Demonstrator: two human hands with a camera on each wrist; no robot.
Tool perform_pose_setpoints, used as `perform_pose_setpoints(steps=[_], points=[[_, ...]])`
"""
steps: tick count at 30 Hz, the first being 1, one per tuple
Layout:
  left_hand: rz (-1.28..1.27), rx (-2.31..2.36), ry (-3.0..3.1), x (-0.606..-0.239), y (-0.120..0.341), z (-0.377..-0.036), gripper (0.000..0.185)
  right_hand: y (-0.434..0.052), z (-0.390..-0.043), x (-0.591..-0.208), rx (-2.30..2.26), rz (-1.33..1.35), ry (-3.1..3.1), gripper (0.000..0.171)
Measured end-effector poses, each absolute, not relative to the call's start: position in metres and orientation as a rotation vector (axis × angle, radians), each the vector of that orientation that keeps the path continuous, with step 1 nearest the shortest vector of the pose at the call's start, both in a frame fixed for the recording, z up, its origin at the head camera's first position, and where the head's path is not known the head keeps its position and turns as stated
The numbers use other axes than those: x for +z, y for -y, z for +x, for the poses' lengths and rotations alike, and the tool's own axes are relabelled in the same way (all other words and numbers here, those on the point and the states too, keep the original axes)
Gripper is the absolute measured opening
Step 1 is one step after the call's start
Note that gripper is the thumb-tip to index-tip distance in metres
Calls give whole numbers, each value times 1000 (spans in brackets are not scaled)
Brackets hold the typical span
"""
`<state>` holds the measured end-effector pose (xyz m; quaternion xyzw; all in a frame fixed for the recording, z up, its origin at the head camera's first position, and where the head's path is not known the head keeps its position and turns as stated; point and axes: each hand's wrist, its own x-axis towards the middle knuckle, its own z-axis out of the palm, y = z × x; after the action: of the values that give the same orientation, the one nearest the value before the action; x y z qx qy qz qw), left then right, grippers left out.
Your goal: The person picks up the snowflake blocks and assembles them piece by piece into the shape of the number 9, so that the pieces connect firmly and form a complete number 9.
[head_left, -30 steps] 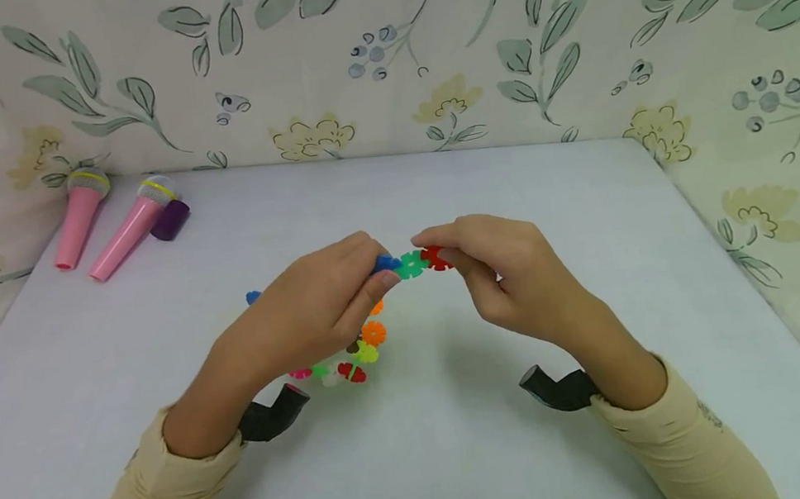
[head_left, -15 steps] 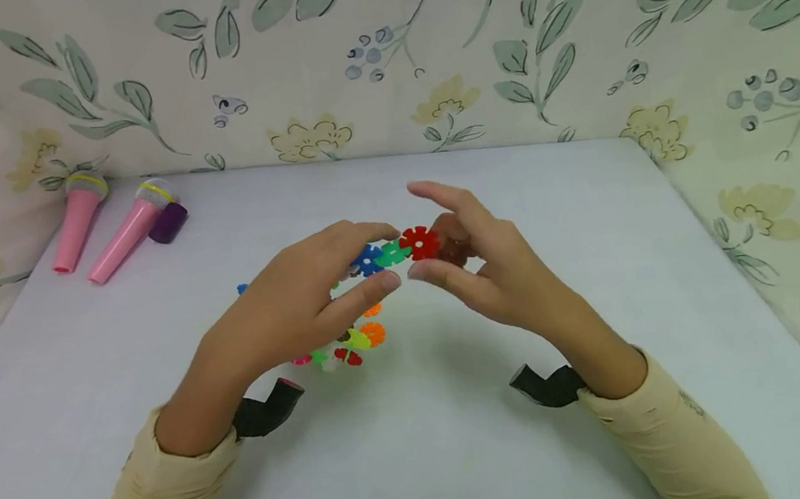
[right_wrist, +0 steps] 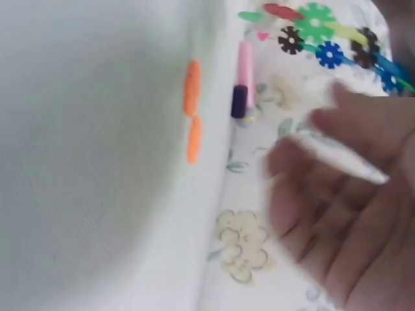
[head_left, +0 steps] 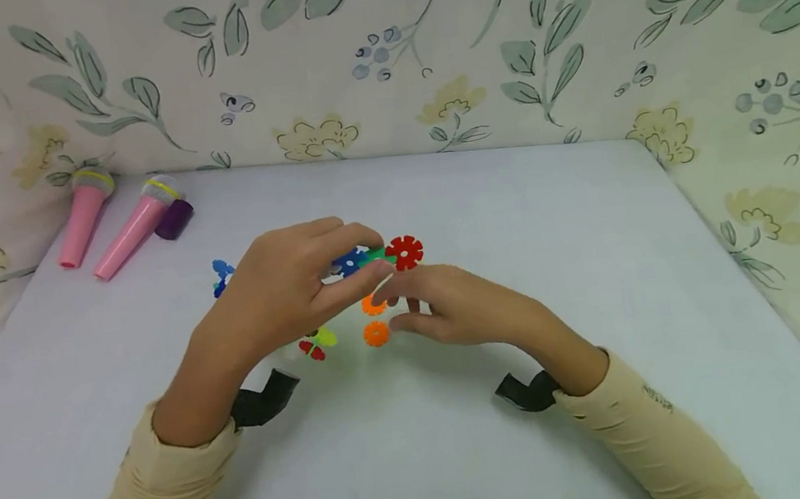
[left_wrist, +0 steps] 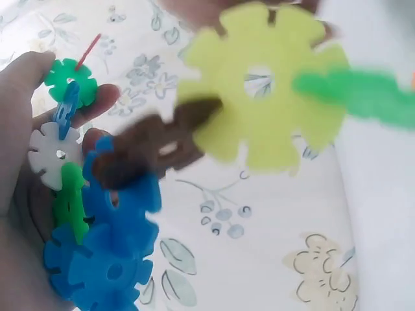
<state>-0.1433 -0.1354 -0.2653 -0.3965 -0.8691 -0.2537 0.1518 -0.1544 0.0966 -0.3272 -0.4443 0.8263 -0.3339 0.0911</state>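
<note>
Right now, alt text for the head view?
The left hand grips a chain of snowflake discs above a white table, while the right hand reaches open toward two loose orange discs.

In the head view the left hand (head_left: 285, 293) covers most of the snowflake-disc chain (head_left: 378, 256); only its blue, green and red end shows. The right wrist view is blurred: the right hand (right_wrist: 343, 214) smears, and the two orange discs (right_wrist: 192, 113) on the tabletop (right_wrist: 97, 162) are streaks.
</note>
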Motion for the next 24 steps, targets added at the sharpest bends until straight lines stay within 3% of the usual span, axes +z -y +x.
perform_pose_setpoints(steps=[6,19,24], points=[[-1184,-780,2537,-266,134,-144,29,-81,-149,-347,-391,-1286,-2523,37],[-1271,-755,2511,-267,134,-144,41,-76,-147,-355,-398,-1291,-2556,22],[-1268,-731,2518,-267,136,-143,43,-76,-147,-355,-340,-1297,-2541,30]])
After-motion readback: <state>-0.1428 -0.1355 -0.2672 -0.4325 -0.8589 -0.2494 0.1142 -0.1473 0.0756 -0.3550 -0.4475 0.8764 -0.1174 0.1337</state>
